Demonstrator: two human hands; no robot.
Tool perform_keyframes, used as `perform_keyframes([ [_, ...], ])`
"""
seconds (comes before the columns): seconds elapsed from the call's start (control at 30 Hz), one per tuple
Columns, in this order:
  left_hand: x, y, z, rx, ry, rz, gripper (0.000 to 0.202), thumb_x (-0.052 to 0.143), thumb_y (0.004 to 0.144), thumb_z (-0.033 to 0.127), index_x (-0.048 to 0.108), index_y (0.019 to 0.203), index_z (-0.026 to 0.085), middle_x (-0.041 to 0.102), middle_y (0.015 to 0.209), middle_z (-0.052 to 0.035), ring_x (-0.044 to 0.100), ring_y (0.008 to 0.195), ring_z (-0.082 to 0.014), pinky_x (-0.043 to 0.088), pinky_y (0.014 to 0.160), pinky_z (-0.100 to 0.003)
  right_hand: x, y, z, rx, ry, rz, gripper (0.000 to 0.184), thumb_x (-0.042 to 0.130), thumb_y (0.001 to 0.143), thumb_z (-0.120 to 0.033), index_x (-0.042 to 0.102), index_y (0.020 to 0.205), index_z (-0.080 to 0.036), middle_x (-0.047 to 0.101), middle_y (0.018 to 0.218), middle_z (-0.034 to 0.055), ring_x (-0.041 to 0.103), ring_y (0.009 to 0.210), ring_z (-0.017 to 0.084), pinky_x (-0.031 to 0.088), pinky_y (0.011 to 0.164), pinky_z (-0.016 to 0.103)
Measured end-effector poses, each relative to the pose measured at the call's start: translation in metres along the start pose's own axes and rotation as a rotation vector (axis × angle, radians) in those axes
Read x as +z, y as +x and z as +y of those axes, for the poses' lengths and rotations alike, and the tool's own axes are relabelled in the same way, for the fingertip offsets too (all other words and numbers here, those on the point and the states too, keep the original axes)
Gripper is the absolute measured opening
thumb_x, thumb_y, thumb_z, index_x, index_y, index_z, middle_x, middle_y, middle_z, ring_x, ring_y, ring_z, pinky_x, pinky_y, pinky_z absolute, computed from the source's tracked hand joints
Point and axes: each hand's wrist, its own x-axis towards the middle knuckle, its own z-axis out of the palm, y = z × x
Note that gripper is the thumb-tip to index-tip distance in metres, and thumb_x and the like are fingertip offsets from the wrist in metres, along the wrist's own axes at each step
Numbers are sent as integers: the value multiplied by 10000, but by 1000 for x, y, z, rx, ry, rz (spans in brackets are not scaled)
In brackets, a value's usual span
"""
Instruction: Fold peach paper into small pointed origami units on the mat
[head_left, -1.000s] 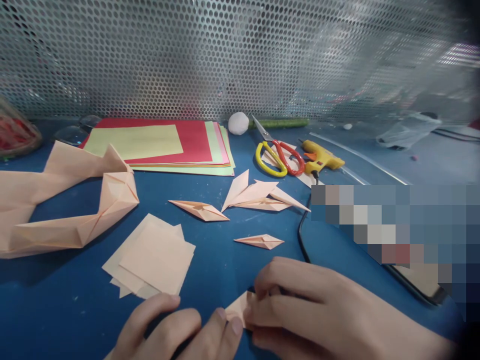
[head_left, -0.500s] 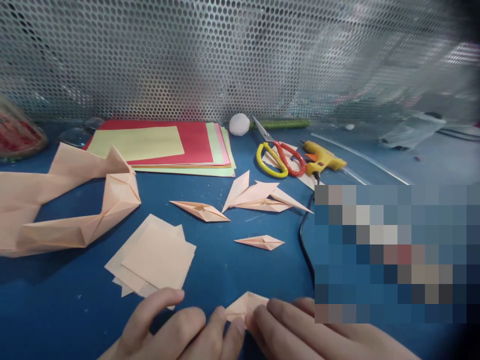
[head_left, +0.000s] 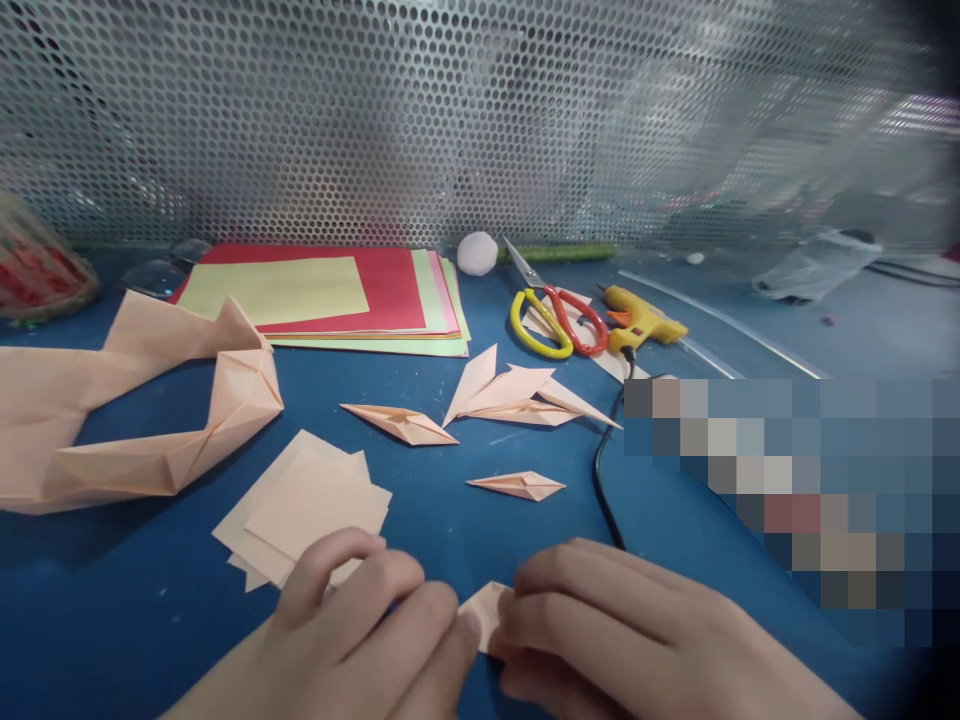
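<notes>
A small peach paper piece with folds [head_left: 486, 612] is pinched between both hands at the front of the table. My left hand [head_left: 367, 640] is closed on its left end, and my right hand [head_left: 607, 630] grips the right end; the fingers hide much of it. Left of it, partly behind my left hand, lies a loose stack of square peach sheets [head_left: 315, 500]. Beyond the hands are a slim folded paper piece [head_left: 525, 486], another one [head_left: 409, 426] to its left, and a small cluster of similar folded pieces [head_left: 510, 392].
A long folded peach paper strip [head_left: 135, 470] curves at left. Behind are stacked coloured sheets [head_left: 390, 290], a white ball [head_left: 478, 254], scissors [head_left: 559, 325] on paper scraps, and a yellow glue gun [head_left: 643, 315] with a black cable [head_left: 600, 480]. Perforated metal [head_left: 420, 120] stands at the back.
Both hands have risen slightly and curled more around the folded paper piece, covering more of it. My left hand has shifted right and overlaps the stack of squares more.
</notes>
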Motion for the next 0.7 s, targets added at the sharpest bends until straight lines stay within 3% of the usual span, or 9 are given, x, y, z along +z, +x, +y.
perform_keyframes([
  [0.17,-2,1,-5,-70,-147,-148,257,430,1000,170,645,870,220,650,752,65,517,703,-135,378,772,-296,3,0,-1,-43,-82,-9,206,490,977,-90,666,918,-180,653,797,23,611,674,150,521,585,238],
  [0.3,-6,2,-11,-101,-237,-162,266,426,998,194,634,836,225,649,770,48,523,717,-141,399,763,-281,4,2,-4,-146,-223,100,285,466,938,-28,658,780,-169,617,645,11,527,533,148,448,454,263],
  [0.33,-7,1,-12,-119,-258,-207,255,424,997,188,632,854,223,652,788,40,533,733,-143,409,769,-276,4,3,-5,-145,-219,129,287,471,934,-28,655,763,-169,625,644,14,533,533,148,453,461,264],
  [0.4,-8,2,-14,-122,-338,-165,250,427,975,163,603,808,225,625,727,47,519,678,-132,417,700,-247,2,6,-7,-110,-151,178,252,500,929,-37,660,787,-172,656,683,19,578,572,145,494,522,251],
  [0.47,-10,3,-15,-243,-459,-167,200,474,910,139,580,769,233,607,689,63,522,635,-108,409,617,-202,-2,8,-9,-27,-6,200,185,550,921,-58,663,856,-189,680,753,13,634,647,130,529,608,211],
  [0.57,-16,9,-13,-568,-658,-357,145,510,821,181,572,703,241,534,582,88,460,500,-75,327,462,-174,-9,12,-10,163,272,187,138,667,862,-135,662,960,-232,700,827,-8,671,697,115,540,646,157],
  [0.63,-22,16,-11,-863,-789,-524,165,499,821,286,563,677,237,442,515,91,374,453,-81,257,423,-198,-14,17,-9,332,404,93,154,720,819,-223,683,966,-250,725,822,-7,673,670,140,549,611,180],
  [0.7,-27,23,-9,-1105,-919,-600,220,506,798,403,531,665,230,417,510,86,355,474,-92,250,452,-211,-15,21,-8,518,544,-34,75,690,838,-311,693,853,-238,732,777,11,673,670,166,546,598,209],
])
